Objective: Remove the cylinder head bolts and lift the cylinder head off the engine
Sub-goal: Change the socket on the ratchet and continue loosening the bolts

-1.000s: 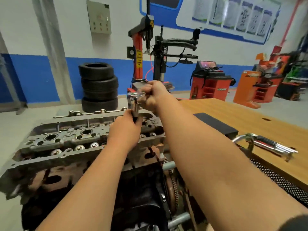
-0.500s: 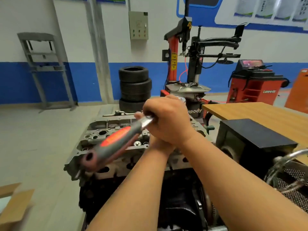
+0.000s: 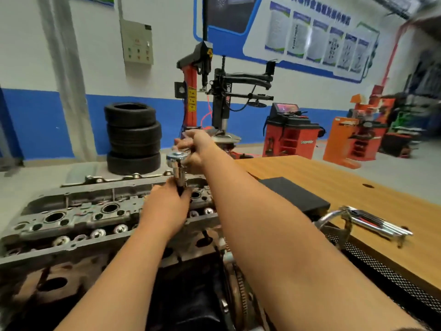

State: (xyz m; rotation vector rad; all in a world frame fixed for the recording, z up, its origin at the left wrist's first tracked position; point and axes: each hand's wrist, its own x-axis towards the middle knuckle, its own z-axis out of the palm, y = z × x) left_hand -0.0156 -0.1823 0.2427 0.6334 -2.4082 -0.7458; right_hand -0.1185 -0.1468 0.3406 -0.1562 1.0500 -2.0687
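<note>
L hand grips socket ext, R hand holds ratchet; ext may slip off bolt, rounding it, if tilted during pull.

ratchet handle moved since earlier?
Yes. The ratchet handle, gripped by the right hand, now points past the far edge of the cylinder head; earlier it reached back over it.

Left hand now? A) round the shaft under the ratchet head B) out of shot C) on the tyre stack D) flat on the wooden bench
A: the left hand grips the chrome shaft hanging from the ratchet, above the cylinder head; the right hand holds the ratchet.
</note>
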